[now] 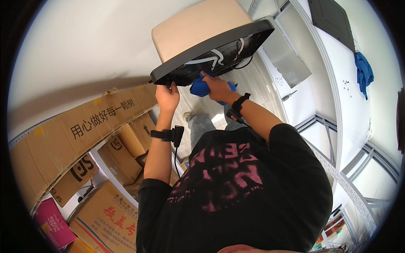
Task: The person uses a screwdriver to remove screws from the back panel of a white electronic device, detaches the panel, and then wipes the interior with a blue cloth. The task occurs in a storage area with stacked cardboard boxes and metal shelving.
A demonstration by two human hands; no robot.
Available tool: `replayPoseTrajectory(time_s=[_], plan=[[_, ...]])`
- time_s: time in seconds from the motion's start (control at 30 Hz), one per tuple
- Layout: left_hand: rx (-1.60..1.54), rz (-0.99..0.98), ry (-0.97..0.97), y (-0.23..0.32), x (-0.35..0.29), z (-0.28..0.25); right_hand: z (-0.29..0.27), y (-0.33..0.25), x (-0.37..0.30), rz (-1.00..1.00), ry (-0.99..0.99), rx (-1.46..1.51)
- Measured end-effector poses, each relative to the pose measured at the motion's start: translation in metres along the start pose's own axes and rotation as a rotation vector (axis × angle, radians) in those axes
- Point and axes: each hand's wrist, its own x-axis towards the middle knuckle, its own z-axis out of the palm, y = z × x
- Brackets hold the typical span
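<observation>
A large beige-bodied unit point(198, 25) with a thick black frame point(215, 44) stands tilted in front of me. Inside the frame is a dark hollow with several pale cables point(217, 55). My left hand point(167, 97) is at the frame's lower left corner, its thumb and fingers closed on the edge, part of the fingers hidden behind it. Further right, my right hand point(218, 89) is wrapped round a crumpled blue cloth point(200, 87) and holds it against the frame's lower edge. The cloth also shows beyond the hand's far side.
On the white surface at right lie a dark panel point(333, 21), another blue cloth point(363, 74), several small screws point(346, 85) and a screwdriver point(289, 96). A grey translucent sheet point(291, 63) is nearby. Cardboard boxes point(105, 215) fill shelves at left, under a long cardboard strip point(55, 143).
</observation>
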Motion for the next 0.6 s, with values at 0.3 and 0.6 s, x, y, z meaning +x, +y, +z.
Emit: replayPoseTrajectory(time_s=[0.3,0.6], plan=[[-0.04,0.016,0.014,-0.006,-0.003,0.001,-0.027,-0.004,-0.001,0.171,-0.116,-0.089],[-0.011,0.039,-0.026,-0.011,-0.002,0.002,-0.011,-0.012,0.003,0.152,-0.092,0.023]])
